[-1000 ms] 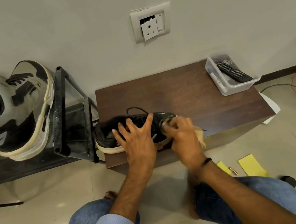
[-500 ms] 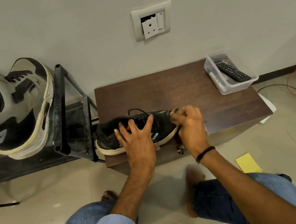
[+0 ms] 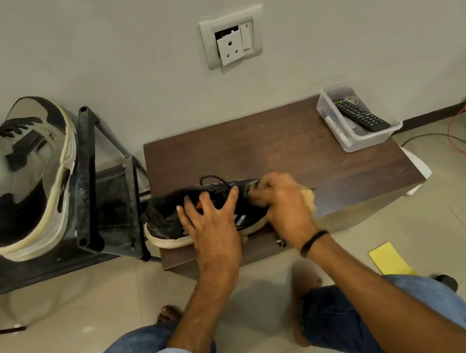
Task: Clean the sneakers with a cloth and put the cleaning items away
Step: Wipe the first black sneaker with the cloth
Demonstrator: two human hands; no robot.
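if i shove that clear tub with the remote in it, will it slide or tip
Probably slides: the clear tub looks low, flat-bottomed and thin-walled on the smooth brown table. Likely light, holding little beyond the remote. It sits at the table's corner, so it may go over.

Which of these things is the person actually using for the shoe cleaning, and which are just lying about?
In use: black sneaker on the table, steadied by the left hand; cloth gripped in the right hand.
Lying about: remote in its clear tub, grey sneakers on the rack, yellow paper, wall socket.
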